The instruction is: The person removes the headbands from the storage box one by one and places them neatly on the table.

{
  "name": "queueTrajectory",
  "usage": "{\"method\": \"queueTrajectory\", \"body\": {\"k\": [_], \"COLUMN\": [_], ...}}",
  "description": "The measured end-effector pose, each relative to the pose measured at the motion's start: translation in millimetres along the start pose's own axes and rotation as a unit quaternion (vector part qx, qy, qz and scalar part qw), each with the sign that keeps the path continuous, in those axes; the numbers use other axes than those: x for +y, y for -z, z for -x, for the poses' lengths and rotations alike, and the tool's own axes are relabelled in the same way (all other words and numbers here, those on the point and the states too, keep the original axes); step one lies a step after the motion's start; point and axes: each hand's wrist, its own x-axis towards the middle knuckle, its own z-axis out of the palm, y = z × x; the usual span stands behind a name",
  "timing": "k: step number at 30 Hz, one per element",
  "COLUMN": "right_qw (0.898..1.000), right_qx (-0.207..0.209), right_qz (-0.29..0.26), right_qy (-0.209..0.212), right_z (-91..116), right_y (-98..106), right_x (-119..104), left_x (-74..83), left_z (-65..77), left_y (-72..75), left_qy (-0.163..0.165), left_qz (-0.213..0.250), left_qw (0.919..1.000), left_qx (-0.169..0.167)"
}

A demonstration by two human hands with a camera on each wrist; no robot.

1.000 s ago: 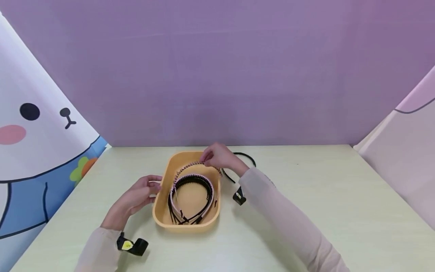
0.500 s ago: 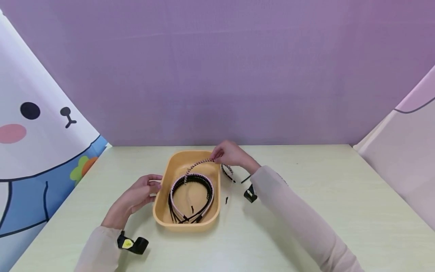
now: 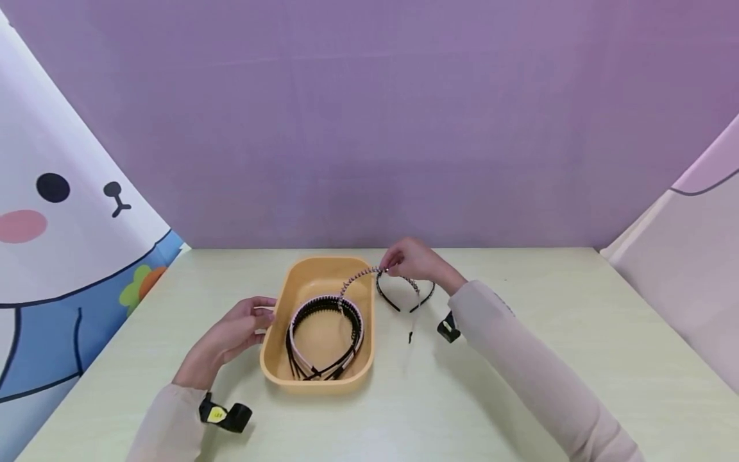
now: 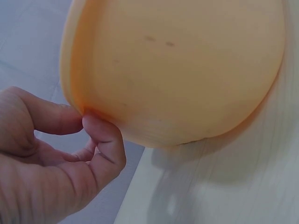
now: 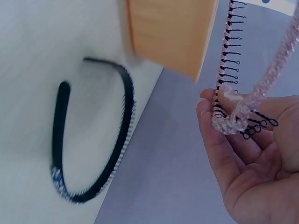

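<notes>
My left hand (image 3: 233, 330) holds the left rim of a yellow plastic tray (image 3: 317, 388); thumb and fingertips meet at its edge in the left wrist view. My right hand (image 3: 412, 260) pinches a glittery pink headband (image 5: 275, 70) with dark looped teeth at the top of its arch, ends hanging down. In the head view this headband overlaps the tray's right rim. On the table right of the tray lies a black headband (image 5: 126, 126) with sparkling trim, below my right hand. Inside the tray rest several black headbands (image 3: 329, 303) and a pale pink headband (image 3: 292, 343).
The pale wooden table (image 3: 548, 333) stretches out to the right of the tray. A purple backdrop (image 3: 369, 141) stands along its back edge. On the left hangs a cloth with a cartoon animal (image 3: 75, 256).
My right hand has moved right with the glittery pink headband, from over the tray to above the black headband on the table. My left hand has stayed at the tray's rim.
</notes>
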Motion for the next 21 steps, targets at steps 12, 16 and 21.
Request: {"method": "queueTrajectory", "body": {"k": [12, 16, 21], "right_qw": [1.000, 1.000, 1.000], "right_qx": [0.007, 0.011, 0.012], "right_qz": [0.007, 0.009, 0.011], "right_qy": [0.001, 0.000, 0.000], "right_z": [14, 17, 21], "right_y": [11, 14, 19], "right_x": [22, 28, 36], "left_x": [-4.6, -4.9, -5.3], "left_z": [-0.7, -0.3, -0.5], "left_y": [2.0, 2.8, 3.5], "left_qy": [0.003, 0.004, 0.005], "left_qz": [-0.001, -0.005, -0.005], "left_qw": [1.0000, 1.0000, 1.0000], "left_qx": [0.001, 0.004, 0.005]}}
